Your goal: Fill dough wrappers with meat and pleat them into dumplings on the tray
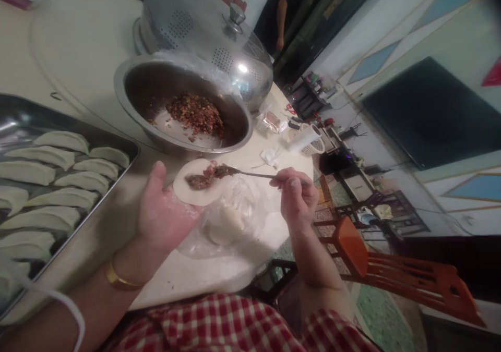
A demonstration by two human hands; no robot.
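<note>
On my left hand [166, 211], palm up with the thumb apart, rests a round dumpling wrapper [207, 198], held on the fingers. A mound of dark meat filling [198, 181] lies on it. My right hand [297, 193] grips the handle of a spoon [254, 173], whose bowl, smeared with filling, reaches over the wrapper. Just beyond stands a steel bowl [183, 146] with more chopped filling [195, 114] inside. Beneath the spoon, pale dough wrappers [225, 224] sit in a clear plastic bag [250, 201] on the table.
At the left a metal tray [135, 151] holds several folded dumplings [58, 198]. A domed steel lid [203, 23] stands behind the bowl. A plastic-wrapped packet [272, 121] and a white basket [313, 143] lie on the right. An orange chair [352, 247] stands beside the table; a person's arm [281, 23] shows behind.
</note>
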